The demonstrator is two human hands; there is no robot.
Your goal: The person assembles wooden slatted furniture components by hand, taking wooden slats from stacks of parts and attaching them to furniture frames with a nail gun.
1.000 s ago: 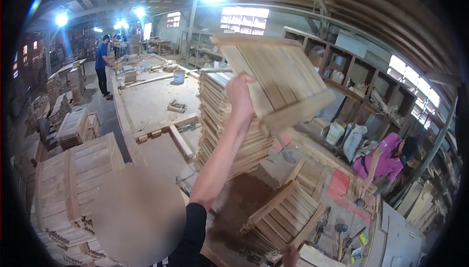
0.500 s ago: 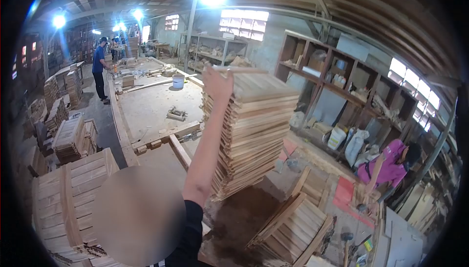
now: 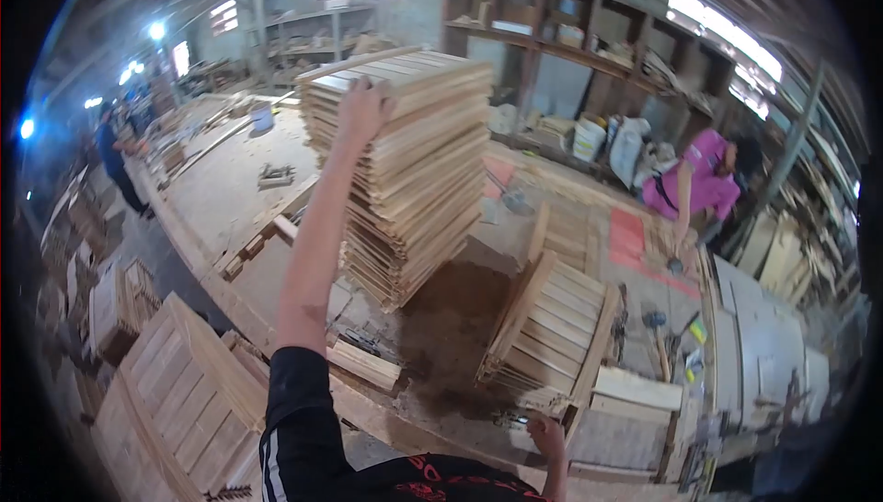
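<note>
A tall stack of slatted wooden panels (image 3: 418,143) rises in the middle of the head view, its layers slightly uneven. My left hand (image 3: 365,111) rests at the near top edge of this stack, fingers spread over the uppermost panel. Low in the view, my right hand (image 3: 547,438) has its fingers curled in, beside the lower end of a shorter stack of slatted panels (image 3: 561,318). Whatever it holds, if anything, is hidden. A small metal tool (image 3: 510,420) lies just left of that hand.
Another panel stack (image 3: 175,401) stands at lower left. A hammer (image 3: 657,327) lies right of the shorter stack. Beyond it, a person in pink (image 3: 694,180) crouches over work. A white bucket (image 3: 589,139) stands below wall shelves (image 3: 570,47). A person in blue (image 3: 112,157) is far left.
The view has swung right and downward. My left hand has shifted from the stack's far top corner to its near edge. My right hand has come into view at the bottom.
</note>
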